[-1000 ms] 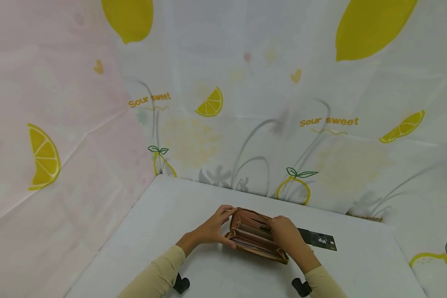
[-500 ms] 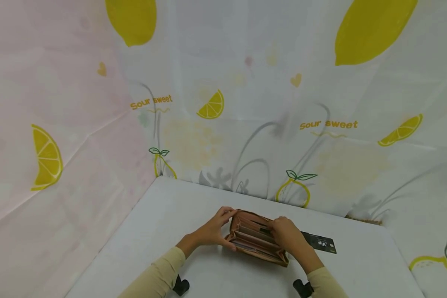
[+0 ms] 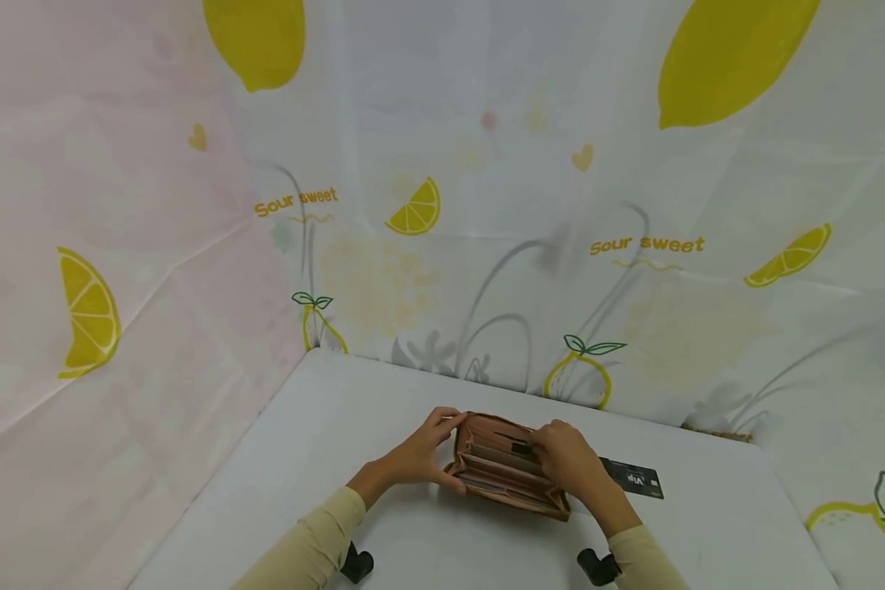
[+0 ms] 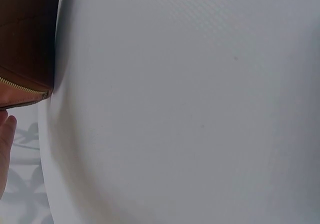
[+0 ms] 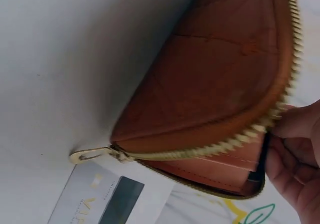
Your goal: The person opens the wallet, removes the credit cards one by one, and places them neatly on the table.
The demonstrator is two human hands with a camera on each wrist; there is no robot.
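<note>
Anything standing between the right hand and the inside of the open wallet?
Nothing visible: the right hand is at the wallet, its fingers on a dark flat item within the opening. The VIP card lies on the table off to the right, apparently clear of that path.

Left hand (image 3: pixel 418 456) C-shaped, right hand (image 3: pixel 566 460) pinched

Brown leather wallet (image 5: pixel 225 64): outer face creased, gold zipper teeth (image 5: pixel 240 138) parted, pull tab (image 5: pixel 90 155) sticking out at one corner. Mouth gapes upward, showing pinkish-tan lining, several compartments, folded side gussets. Sits on white table (image 3: pixel 450 549), right end angled nearer person. Dark card (image 3: pixel 521 449) partly inside wallet, far side, pinched by right hand (image 3: pixel 564 460); full outline hidden.
</note>
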